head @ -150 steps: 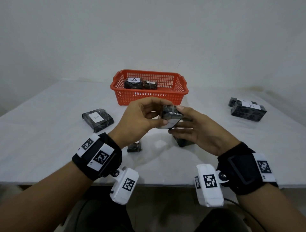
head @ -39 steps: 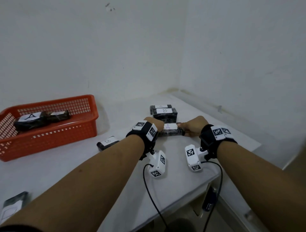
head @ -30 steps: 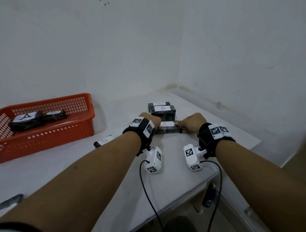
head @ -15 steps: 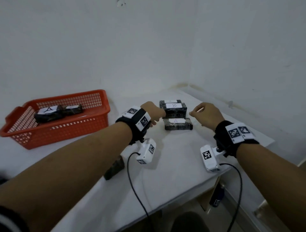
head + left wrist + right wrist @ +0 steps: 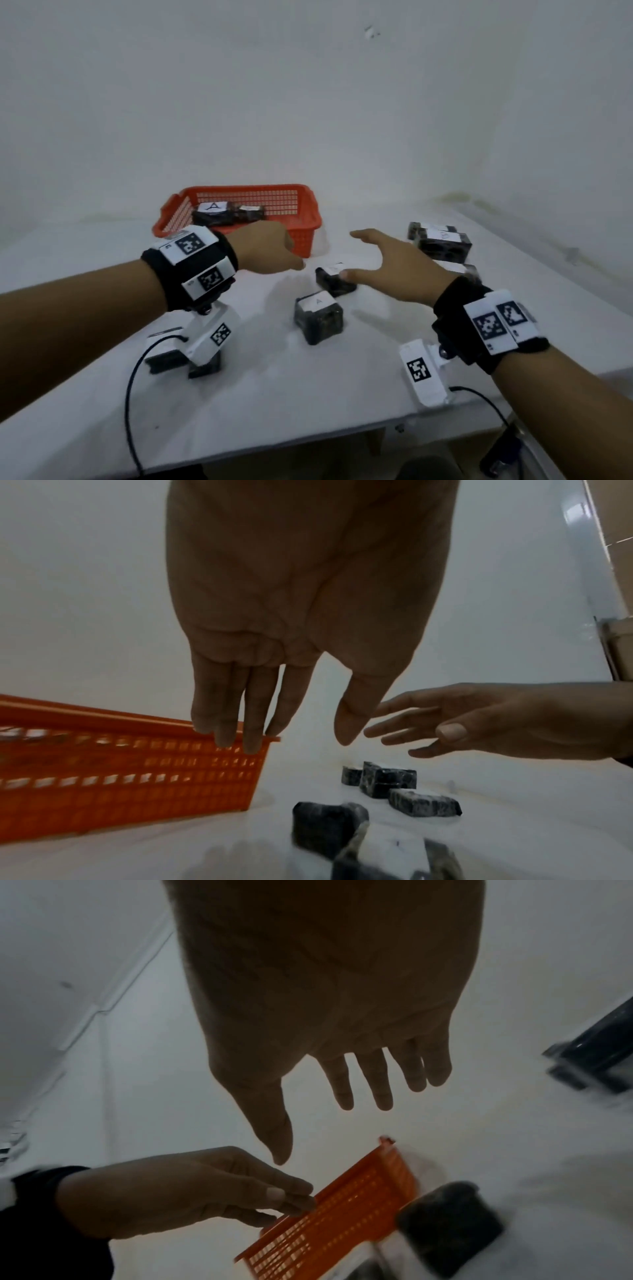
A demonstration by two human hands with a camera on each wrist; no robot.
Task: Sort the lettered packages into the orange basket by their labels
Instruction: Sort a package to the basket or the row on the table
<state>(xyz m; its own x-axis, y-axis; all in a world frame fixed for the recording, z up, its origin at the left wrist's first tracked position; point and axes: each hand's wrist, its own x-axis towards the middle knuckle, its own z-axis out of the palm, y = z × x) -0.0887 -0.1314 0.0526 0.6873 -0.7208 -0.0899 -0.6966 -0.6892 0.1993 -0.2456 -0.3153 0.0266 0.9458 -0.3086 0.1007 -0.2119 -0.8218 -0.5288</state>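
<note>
The orange basket [image 5: 310, 219] stands at the back of the white table with two black packages in it, one labelled A [image 5: 213, 209]. In front of it lie a black package with an A label [image 5: 318, 317] and a second black package [image 5: 334, 282], whose label my right thumb partly covers. My left hand [image 5: 274, 253] hovers in front of the basket, fingers straight and holding nothing, as the left wrist view shows [image 5: 274, 729]. My right hand [image 5: 363, 255] hangs spread and empty just above the second package, also seen in the right wrist view [image 5: 325, 1118].
Stacked black packages [image 5: 443, 241] sit at the right back, with another [image 5: 462, 269] behind my right wrist. One more package [image 5: 164, 354] lies near the front left, under the left wrist camera. Cables trail over the table's front edge [image 5: 274, 445].
Both hands have left the pile at the right, where a package labelled A stayed, and moved left to the middle of the table. The head view has swung left, toward the basket.
</note>
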